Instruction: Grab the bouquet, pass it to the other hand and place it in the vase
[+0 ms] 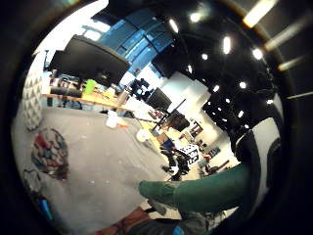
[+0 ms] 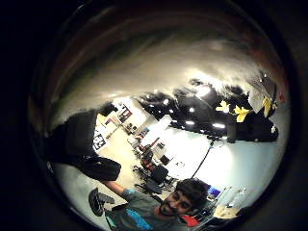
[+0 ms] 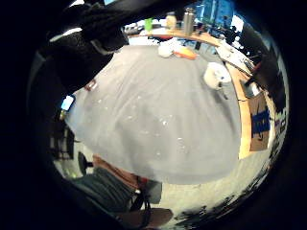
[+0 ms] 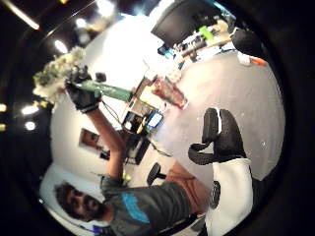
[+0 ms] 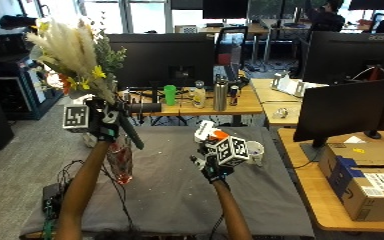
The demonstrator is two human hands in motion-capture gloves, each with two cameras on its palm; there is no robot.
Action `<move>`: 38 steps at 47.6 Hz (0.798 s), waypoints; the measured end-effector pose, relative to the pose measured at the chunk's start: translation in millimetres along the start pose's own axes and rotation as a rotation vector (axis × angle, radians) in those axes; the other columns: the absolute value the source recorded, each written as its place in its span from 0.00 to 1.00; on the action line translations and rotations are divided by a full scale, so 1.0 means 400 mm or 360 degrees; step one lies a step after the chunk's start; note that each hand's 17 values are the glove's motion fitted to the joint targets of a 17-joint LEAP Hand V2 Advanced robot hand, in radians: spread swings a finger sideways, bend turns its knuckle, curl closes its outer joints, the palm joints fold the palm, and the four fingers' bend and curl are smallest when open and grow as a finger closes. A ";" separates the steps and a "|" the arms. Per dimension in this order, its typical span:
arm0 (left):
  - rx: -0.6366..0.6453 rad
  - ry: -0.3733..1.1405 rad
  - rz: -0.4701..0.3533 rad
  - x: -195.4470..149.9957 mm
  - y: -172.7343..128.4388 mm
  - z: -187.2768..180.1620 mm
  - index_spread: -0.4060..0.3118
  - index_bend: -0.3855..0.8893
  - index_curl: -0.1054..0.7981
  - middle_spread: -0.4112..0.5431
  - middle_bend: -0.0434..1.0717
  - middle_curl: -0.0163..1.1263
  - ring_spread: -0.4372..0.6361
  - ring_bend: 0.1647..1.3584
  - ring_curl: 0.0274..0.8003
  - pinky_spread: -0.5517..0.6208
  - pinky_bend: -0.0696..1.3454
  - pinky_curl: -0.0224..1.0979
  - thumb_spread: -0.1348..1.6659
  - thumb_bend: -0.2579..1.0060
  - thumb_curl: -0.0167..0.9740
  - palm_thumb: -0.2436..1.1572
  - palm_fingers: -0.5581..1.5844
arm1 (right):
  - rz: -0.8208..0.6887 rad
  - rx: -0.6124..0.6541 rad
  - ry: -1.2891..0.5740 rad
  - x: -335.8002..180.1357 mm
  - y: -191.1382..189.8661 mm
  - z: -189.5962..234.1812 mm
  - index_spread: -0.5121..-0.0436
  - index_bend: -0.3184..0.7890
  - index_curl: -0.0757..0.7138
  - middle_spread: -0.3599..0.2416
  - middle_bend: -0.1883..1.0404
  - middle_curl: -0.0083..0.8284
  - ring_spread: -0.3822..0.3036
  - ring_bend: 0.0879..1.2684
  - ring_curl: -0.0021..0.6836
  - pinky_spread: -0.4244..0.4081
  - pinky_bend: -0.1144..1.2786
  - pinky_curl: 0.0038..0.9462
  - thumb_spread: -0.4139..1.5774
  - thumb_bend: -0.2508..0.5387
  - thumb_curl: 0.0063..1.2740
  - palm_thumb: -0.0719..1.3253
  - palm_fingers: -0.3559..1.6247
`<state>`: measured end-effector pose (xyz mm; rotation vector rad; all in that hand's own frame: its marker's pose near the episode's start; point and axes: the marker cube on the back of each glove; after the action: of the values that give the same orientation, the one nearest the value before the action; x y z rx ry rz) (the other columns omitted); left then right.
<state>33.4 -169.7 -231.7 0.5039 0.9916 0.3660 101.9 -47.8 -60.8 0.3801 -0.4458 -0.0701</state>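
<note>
My left hand (image 5: 103, 123) is raised above the table's left side and grips the bouquet (image 5: 72, 50) by its dark green wrapped stem (image 5: 133, 133). The pale plumes and yellow flowers point up, and the stem end slants down to the right. The reddish glass vase (image 5: 120, 161) stands upright on the grey tablecloth, just below that hand. My right hand (image 5: 212, 167) hovers over the middle of the table, fingers relaxed and holding nothing. The right thumb side palm view shows the left hand (image 4: 81, 97) holding the bouquet (image 4: 55, 76), with the vase (image 4: 170, 93) beyond.
A white mug (image 5: 253, 151) and a white and orange object (image 5: 210, 132) sit at the table's (image 5: 172, 195) far right. Bottles and a green cup stand on the wooden desk (image 5: 198, 106) behind. Monitors and cardboard boxes (image 5: 365, 175) are to the right.
</note>
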 end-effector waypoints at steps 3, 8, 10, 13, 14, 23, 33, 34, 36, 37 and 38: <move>0.0055 0.0212 -0.0164 0.010 -0.007 -0.030 0.10 0.46 0.66 0.04 0.58 0.54 0.05 0.58 0.59 0.09 0.54 0.44 0.79 0.19 0.29 0.55 0.90 | 0.0032 0.0074 -0.0007 0.015 0.000 -0.027 0.50 0.45 0.72 0.58 0.38 0.53 0.67 0.21 0.50 0.79 0.48 0.42 0.72 0.29 0.48 0.72 0.45; 0.0147 0.0161 -0.0229 -0.054 -0.033 -0.112 0.11 0.45 0.68 0.03 0.58 0.54 0.05 0.58 0.59 0.09 0.54 0.44 0.79 0.19 0.29 0.55 0.89 | 0.0079 0.0130 0.0020 0.044 0.002 -0.055 0.50 0.45 0.70 0.62 0.34 0.50 0.74 0.16 0.46 0.83 0.47 0.41 0.74 0.29 0.46 0.70 0.44; 0.0179 0.0116 -0.0255 -0.076 -0.041 -0.141 0.11 0.45 0.68 0.03 0.58 0.54 0.05 0.58 0.59 0.09 0.55 0.44 0.79 0.19 0.29 0.55 0.89 | 0.0087 0.0138 0.0031 0.057 -0.001 -0.057 0.49 0.44 0.69 0.64 0.32 0.50 0.75 0.15 0.45 0.85 0.47 0.40 0.75 0.29 0.46 0.69 0.44; 0.0218 0.0070 -0.0325 -0.097 -0.044 -0.165 0.11 0.45 0.69 0.03 0.58 0.54 0.05 0.59 0.59 0.09 0.55 0.44 0.79 0.20 0.28 0.56 0.89 | 0.0098 0.0145 0.0029 0.072 -0.005 -0.058 0.49 0.44 0.68 0.65 0.31 0.49 0.77 0.13 0.45 0.87 0.46 0.40 0.76 0.29 0.45 0.69 0.44; 0.0228 0.0061 -0.0342 -0.108 -0.044 -0.170 0.11 0.45 0.69 0.03 0.58 0.54 0.06 0.59 0.59 0.09 0.55 0.44 0.79 0.20 0.28 0.56 0.89 | 0.0101 0.0148 0.0024 0.075 -0.006 -0.058 0.49 0.43 0.67 0.65 0.31 0.49 0.78 0.13 0.45 0.87 0.46 0.40 0.76 0.29 0.45 0.69 0.44; 0.0221 0.0015 -0.0501 -0.289 -0.027 -0.177 0.11 0.45 0.71 0.04 0.58 0.55 0.06 0.59 0.59 0.09 0.55 0.44 0.78 0.19 0.28 0.56 0.88 | 0.0129 0.0129 -0.0009 0.098 -0.019 -0.028 0.49 0.43 0.64 0.67 0.29 0.47 0.81 0.11 0.45 0.89 0.46 0.39 0.77 0.30 0.44 0.68 0.45; 0.0092 -0.0007 -0.0716 -0.446 0.006 -0.124 0.12 0.44 0.73 0.05 0.57 0.55 0.06 0.57 0.58 0.10 0.52 0.43 0.77 0.19 0.27 0.55 0.86 | 0.0146 0.0058 -0.0026 0.110 -0.032 0.008 0.50 0.44 0.62 0.69 0.28 0.45 0.82 0.10 0.47 0.90 0.45 0.39 0.78 0.30 0.43 0.69 0.44; 0.0076 -0.0011 -0.0742 -0.448 0.009 -0.119 0.12 0.44 0.73 0.05 0.57 0.55 0.06 0.57 0.58 0.11 0.52 0.43 0.77 0.19 0.27 0.55 0.86 | 0.0150 0.0056 -0.0028 0.110 -0.033 0.008 0.50 0.44 0.62 0.69 0.28 0.45 0.82 0.10 0.47 0.90 0.45 0.39 0.78 0.30 0.43 0.69 0.44; 0.0039 -0.0015 -0.0783 -0.454 0.013 -0.110 0.12 0.44 0.73 0.05 0.58 0.55 0.07 0.56 0.57 0.11 0.50 0.42 0.76 0.19 0.27 0.54 0.85 | 0.0155 0.0052 -0.0027 0.111 -0.035 0.007 0.50 0.43 0.61 0.69 0.29 0.44 0.82 0.10 0.47 0.91 0.45 0.39 0.78 0.30 0.43 0.68 0.44; 0.0019 -0.0015 -0.0793 -0.460 0.015 -0.108 0.13 0.44 0.73 0.05 0.57 0.55 0.07 0.55 0.57 0.12 0.49 0.42 0.76 0.19 0.27 0.54 0.84 | 0.0155 0.0052 -0.0025 0.112 -0.036 0.007 0.50 0.44 0.61 0.69 0.29 0.44 0.82 0.10 0.47 0.91 0.45 0.39 0.78 0.30 0.43 0.68 0.44; -0.0004 -0.0015 -0.0799 -0.469 0.015 -0.108 0.13 0.44 0.73 0.05 0.57 0.55 0.07 0.54 0.57 0.13 0.48 0.42 0.76 0.19 0.27 0.54 0.83 | 0.0156 0.0054 -0.0023 0.112 -0.037 0.006 0.49 0.44 0.61 0.69 0.29 0.44 0.82 0.10 0.47 0.91 0.45 0.39 0.78 0.30 0.43 0.68 0.44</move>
<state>-98.4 -250.4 -116.5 0.2399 1.0693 -0.0849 141.5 -69.2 -46.0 0.3909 -0.4798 0.0297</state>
